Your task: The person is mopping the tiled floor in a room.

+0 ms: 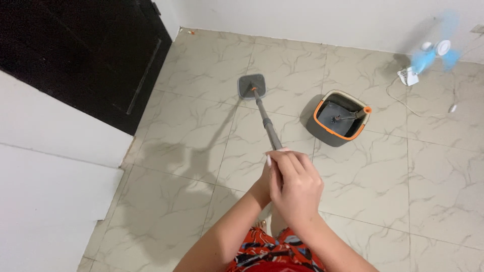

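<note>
Both hands are wrapped around the top of a mop handle [267,123]; the right hand [297,189] lies over the top with its fingers curled shut around the pole, and the left hand [263,185] sits beneath it, mostly hidden, though it too appears closed on the same pole. The handle runs away from the body, grey with an orange collar at the joint, down to a flat square grey mop head [251,86] lying flat on the tiled floor [363,181].

As for progress — the mop head rests on the tiles towards the far wall, just left of the bucket and apart from it. The floor is pale marble-patterned tile throughout, and no wet streaks or sheen can be made out that would separate a mopped patch from an untouched one, so how much is cleaned cannot be read. My judgement is that mopping is under way.

The bucket [339,118] is grey with an orange rim, standing to the right of the mop head, its inner insert visible. No packages, labels or signs appear anywhere — only a small blue-bladed fan [428,56] on the floor at upper right, blades blurred, with a white cord [398,98] trailing across the tiles, a dark door [85,55] at upper left, and white walls
</note>
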